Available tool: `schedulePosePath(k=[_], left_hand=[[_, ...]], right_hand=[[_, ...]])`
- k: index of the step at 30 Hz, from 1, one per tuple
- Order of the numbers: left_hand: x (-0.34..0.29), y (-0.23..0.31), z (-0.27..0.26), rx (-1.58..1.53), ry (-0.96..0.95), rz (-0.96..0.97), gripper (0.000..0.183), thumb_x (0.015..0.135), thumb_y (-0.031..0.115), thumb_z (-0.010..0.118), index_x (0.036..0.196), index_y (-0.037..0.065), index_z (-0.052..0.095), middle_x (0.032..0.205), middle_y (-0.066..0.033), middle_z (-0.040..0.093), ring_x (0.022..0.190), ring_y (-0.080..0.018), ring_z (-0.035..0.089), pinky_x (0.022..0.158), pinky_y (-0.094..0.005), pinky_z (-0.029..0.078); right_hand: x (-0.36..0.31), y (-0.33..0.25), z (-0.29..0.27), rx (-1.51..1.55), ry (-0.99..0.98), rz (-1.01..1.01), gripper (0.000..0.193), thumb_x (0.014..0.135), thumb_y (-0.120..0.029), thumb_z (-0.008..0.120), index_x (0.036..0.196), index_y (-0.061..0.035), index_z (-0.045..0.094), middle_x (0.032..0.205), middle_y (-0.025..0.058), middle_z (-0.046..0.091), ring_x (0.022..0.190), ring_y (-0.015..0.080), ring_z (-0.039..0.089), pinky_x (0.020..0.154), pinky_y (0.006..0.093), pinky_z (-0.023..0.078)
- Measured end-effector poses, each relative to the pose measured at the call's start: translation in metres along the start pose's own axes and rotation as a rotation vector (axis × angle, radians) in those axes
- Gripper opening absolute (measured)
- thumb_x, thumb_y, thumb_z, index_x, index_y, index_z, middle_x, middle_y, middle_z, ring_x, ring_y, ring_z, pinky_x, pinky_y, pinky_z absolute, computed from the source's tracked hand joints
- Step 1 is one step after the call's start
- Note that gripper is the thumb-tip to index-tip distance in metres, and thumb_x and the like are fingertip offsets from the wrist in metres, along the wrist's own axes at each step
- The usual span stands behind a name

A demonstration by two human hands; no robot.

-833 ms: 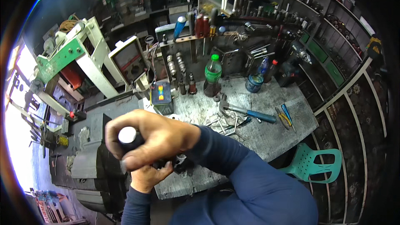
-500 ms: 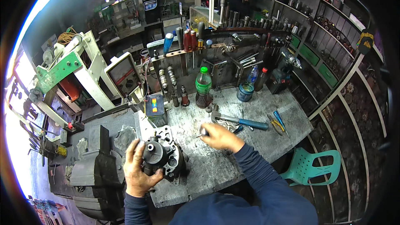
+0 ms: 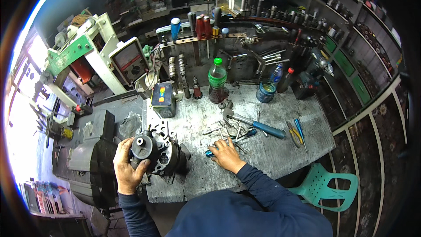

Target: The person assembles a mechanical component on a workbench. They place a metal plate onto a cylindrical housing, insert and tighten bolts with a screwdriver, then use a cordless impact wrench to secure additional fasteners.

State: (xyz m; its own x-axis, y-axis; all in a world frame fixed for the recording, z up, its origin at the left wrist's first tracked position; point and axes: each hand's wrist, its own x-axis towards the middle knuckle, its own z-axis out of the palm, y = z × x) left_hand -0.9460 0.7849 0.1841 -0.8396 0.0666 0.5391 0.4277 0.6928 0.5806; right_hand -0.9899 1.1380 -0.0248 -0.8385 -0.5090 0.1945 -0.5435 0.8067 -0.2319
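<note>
On the bench's near left stands an alternator-like metal unit (image 3: pixel 169 156) with a round dark cap (image 3: pixel 142 147) on top. My left hand (image 3: pixel 127 169) wraps the cap from its left side, thumb toward me. To the right, my right hand (image 3: pixel 228 156) is low over the bench, its fingers closed over a blue-handled screwdriver (image 3: pixel 210 152). The handle's end sticks out on the left, and the fingers cover the rest. Just beyond lie loose metal tools and a second blue handle (image 3: pixel 251 133). Past them rests a blue-handled hammer (image 3: pixel 267 129).
Yellow-handled pliers (image 3: pixel 292 134) and a blue screwdriver (image 3: pixel 300 128) lie at right. Along the back stand a green-capped bottle (image 3: pixel 217 77), a blue tub (image 3: pixel 265 92) and a dark battery (image 3: pixel 163 101). A green chair (image 3: pixel 329 188) is at the bench's right edge; a large vise (image 3: pixel 94 158) is left.
My right hand has come down toward me onto the bench beside the loose tools, and a blue handle now shows under it. The left hand stays on the cap. The view has shifted.
</note>
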Motion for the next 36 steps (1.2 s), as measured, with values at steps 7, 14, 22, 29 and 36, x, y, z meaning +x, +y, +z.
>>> schedulePosePath(k=[7, 14, 22, 29, 36], left_hand=[[-0.001, 0.018, 0.003, 0.038, 0.045, -0.075, 0.064, 0.079, 0.042, 0.085, 0.120, -0.004, 0.067, 0.113, -0.0208, 0.070, 0.106, -0.0382, 0.068, 0.096, -0.0435, 0.053], [-0.010, 0.033, 0.013, 0.109, 0.167, -0.104, 0.059, 0.085, 0.041, 0.084, 0.118, -0.005, 0.066, 0.108, -0.0183, 0.068, 0.100, -0.0337, 0.068, 0.092, -0.0402, 0.053], [-0.019, 0.038, 0.026, 0.182, 0.272, -0.126, 0.056, 0.083, 0.034, 0.087, 0.119, -0.003, 0.066, 0.109, -0.0210, 0.068, 0.098, -0.0413, 0.068, 0.088, -0.0448, 0.055], [-0.020, 0.036, 0.023, 0.214, 0.253, -0.129, 0.060, 0.079, 0.031, 0.089, 0.122, -0.003, 0.066, 0.111, -0.0221, 0.067, 0.102, -0.0411, 0.068, 0.089, -0.0445, 0.056], [-0.024, 0.031, 0.023, 0.247, 0.245, -0.130, 0.066, 0.082, 0.038, 0.087, 0.127, -0.004, 0.063, 0.116, -0.0230, 0.066, 0.102, -0.0421, 0.068, 0.086, -0.0453, 0.056]], right_hand=[[0.050, 0.040, -0.087, 0.170, 0.363, -0.040, 0.045, 0.083, -0.019, 0.079, 0.122, -0.0017, 0.065, 0.123, 0.0239, 0.061, 0.119, 0.0428, 0.057, 0.107, 0.0512, 0.047], [0.171, 0.053, -0.237, 0.129, 0.748, -0.230, 0.029, 0.091, -0.010, 0.070, 0.119, -0.0018, 0.066, 0.106, 0.0178, 0.065, 0.099, 0.0382, 0.062, 0.088, 0.0459, 0.050], [0.264, 0.038, -0.238, 0.254, 0.602, -0.257, 0.025, 0.094, -0.022, 0.071, 0.107, 0.0000, 0.071, 0.100, 0.0229, 0.073, 0.095, 0.0405, 0.072, 0.082, 0.0454, 0.057], [0.334, -0.007, -0.230, 0.175, 0.677, -0.206, 0.024, 0.094, -0.029, 0.072, 0.102, -0.0060, 0.072, 0.084, 0.0198, 0.075, 0.081, 0.0413, 0.075, 0.072, 0.0484, 0.060], [0.414, -0.030, -0.186, 0.134, 0.491, 0.261, 0.022, 0.097, -0.020, 0.062, 0.103, -0.0007, 0.070, 0.102, 0.0223, 0.076, 0.102, 0.0414, 0.074, 0.090, 0.0491, 0.060]])
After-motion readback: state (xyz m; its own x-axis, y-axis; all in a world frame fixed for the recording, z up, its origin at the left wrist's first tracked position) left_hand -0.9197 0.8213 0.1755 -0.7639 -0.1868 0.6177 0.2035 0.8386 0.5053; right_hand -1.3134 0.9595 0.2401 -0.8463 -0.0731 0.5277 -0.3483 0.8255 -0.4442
